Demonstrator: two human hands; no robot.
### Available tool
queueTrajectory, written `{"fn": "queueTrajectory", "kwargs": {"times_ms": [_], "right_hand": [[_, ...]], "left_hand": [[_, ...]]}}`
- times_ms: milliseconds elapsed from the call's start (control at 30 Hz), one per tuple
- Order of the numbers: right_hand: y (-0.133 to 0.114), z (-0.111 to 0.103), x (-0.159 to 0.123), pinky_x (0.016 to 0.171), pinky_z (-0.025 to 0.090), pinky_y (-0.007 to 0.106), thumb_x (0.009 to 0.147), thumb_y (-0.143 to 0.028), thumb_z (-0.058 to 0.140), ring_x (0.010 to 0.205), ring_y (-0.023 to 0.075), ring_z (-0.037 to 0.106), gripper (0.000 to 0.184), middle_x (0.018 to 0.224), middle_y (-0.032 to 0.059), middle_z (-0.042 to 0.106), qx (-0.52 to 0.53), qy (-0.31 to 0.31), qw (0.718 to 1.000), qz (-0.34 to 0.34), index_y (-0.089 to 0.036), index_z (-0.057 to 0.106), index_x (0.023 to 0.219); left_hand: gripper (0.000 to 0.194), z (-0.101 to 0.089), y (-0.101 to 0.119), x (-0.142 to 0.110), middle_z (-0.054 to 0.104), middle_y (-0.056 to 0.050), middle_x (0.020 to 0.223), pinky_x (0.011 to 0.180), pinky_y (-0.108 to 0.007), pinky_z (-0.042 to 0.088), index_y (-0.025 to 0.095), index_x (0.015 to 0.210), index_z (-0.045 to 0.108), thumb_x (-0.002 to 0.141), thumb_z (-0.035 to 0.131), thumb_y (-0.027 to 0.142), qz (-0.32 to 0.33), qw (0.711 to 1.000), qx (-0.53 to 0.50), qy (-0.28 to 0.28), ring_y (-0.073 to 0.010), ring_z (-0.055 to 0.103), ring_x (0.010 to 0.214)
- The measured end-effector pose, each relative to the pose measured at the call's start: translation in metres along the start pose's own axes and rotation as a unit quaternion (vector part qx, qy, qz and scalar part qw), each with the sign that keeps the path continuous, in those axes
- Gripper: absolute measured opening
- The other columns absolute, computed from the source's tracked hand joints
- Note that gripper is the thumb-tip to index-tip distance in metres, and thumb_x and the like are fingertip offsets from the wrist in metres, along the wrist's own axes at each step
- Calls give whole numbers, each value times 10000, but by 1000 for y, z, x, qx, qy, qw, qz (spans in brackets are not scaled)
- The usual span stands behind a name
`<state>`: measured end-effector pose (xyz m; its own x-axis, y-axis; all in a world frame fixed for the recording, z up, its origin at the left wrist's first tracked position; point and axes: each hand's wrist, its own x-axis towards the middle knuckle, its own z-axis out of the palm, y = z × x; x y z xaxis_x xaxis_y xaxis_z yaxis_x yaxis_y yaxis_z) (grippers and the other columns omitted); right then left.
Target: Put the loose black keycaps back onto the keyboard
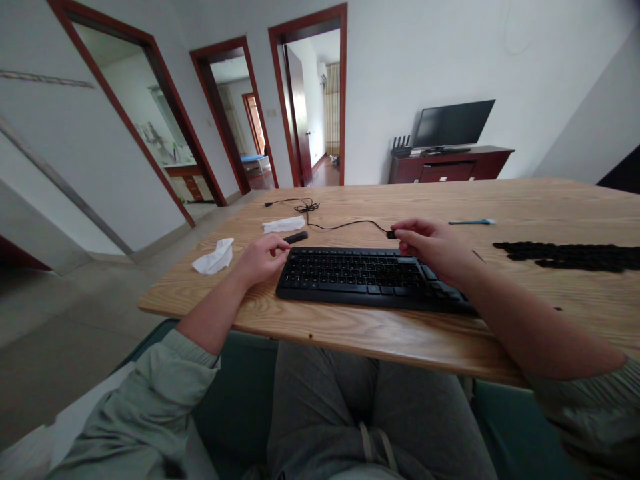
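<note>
A black keyboard lies along the near edge of the wooden table. My left hand is at its back left corner, fingers curled with the tips against that corner. Just beyond those fingers is a short dark stick-like piece; whether the hand touches it I cannot tell. Over the keyboard's back right part, my right hand pinches a small black piece at the end of a thin black cable. This cable runs left to a loose coil, and a plug shows at its far end.
Two crumpled white tissues lie left on the table. A blue slim brush-like tool is at the back right, with black braided strands nearer the right edge. Beyond stand a cabinet and a television.
</note>
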<state>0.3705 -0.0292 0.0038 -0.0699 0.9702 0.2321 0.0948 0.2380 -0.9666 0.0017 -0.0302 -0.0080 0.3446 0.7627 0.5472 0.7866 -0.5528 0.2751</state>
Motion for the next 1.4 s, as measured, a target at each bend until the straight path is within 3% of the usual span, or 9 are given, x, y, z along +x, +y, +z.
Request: {"fn": "queueTrajectory", "kwargs": {"times_ms": [133,267,433,567,667,900,1000,1200,1400], "right_hand": [[2,7,-1,590,477,256,701,-417,778,637,119,555,288,806,18,671,-13,-31,999,10,-221,702,898],[1,10,-3,586,474,247,712,-410,776,632,113,553,297,808,16,677,-6,-41,999,18,-219,697,925],[-4,6,-4,623,500,253,690,-446,800,661,109,570,342,884,11,680,42,-44,998,6,-240,694,941],[-5,-11,-3,643,513,274,679,-523,794,677,121,586,401,927,23,689,42,-31,998,-27,-246,675,944],[-5,-30,-3,616,502,272,666,-542,801,645,119,582,426,857,9,681,18,-4,999,-45,-245,654,934],[-6,-85,-17,575,490,281,702,-513,802,640,140,597,354,833,35,726,-102,58,991,-66,-230,706,893],[-1,-101,-22,628,513,311,743,-528,768,700,171,632,351,879,60,746,-171,50,981,-73,-229,748,925],[14,-102,-19,731,541,370,803,-513,709,808,224,686,313,900,85,752,-219,-13,971,-100,-215,724,895],[19,-95,-20,865,535,399,852,-421,664,948,227,695,220,1013,77,751,-201,-58,970,-123,-234,692,965]], "left_hand": [[183,-6,14,12,698,-37,876,665,-281,469,175,977,722,848,610,239,19,999,-26,1,-138,568,699],[263,-7,51,39,713,-24,886,619,-252,449,189,1085,719,839,651,250,61,996,-57,-39,-109,551,638],[442,26,117,80,736,-24,984,655,-261,474,230,1246,668,822,723,341,123,984,-101,-80,-110,606,650],[203,58,153,102,752,-53,941,743,-305,492,191,1028,748,886,655,302,163,982,-92,-41,-156,653,745],[192,71,168,108,754,-65,955,781,-321,498,178,1025,743,903,626,268,174,980,-97,-6,-171,670,787],[235,85,185,106,754,-59,976,789,-292,518,172,1069,724,858,627,214,136,980,-143,3,-161,686,805],[267,90,186,106,761,-60,968,782,-288,526,166,1089,731,850,617,199,121,980,-155,-2,-158,686,787],[297,98,177,105,772,-67,974,740,-291,528,163,1135,733,905,558,234,114,982,-152,-21,-156,674,735],[249,101,165,104,759,-29,953,751,-289,514,203,1082,733,858,629,227,113,985,-129,-31,-139,650,693]]}}
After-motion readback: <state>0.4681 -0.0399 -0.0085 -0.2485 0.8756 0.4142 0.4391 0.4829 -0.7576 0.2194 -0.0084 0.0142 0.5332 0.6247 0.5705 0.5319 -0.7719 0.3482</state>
